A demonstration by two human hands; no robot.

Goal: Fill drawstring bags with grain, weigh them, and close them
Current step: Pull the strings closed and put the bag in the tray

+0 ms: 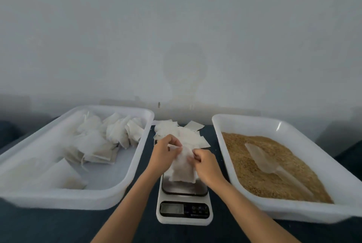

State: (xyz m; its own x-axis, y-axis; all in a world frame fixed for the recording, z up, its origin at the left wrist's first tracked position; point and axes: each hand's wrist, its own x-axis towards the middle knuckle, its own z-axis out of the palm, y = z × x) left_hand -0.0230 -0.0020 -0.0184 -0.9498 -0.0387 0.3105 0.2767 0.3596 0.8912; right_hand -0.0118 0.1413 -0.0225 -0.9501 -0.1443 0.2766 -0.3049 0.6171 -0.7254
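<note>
Drawstring bag (pixel 183 166), thin white cloth, rectangular and limp, held above the steel-topped scale (pixel 184 199), its upper edge pinched by left hand (pixel 165 154) and right hand (pixel 205 164). At 3 o'clock, a white plastic tray (pixel 225 144) holds granular brown grain (pixel 254 174) and a translucent scoop (pixel 262 160); at 9 o'clock, filled bags (pixel 101 141).

A pale, grey-white wall (pixel 176 27) rises behind the dark table (pixel 39 227) — faintly stained at its middle, a small dark mark upper right.

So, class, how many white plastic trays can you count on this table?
2. One tray sits left of the scale and holds filled bags; the other tray sits to its right, holding grain and a scoop. None appears hidden.
</note>
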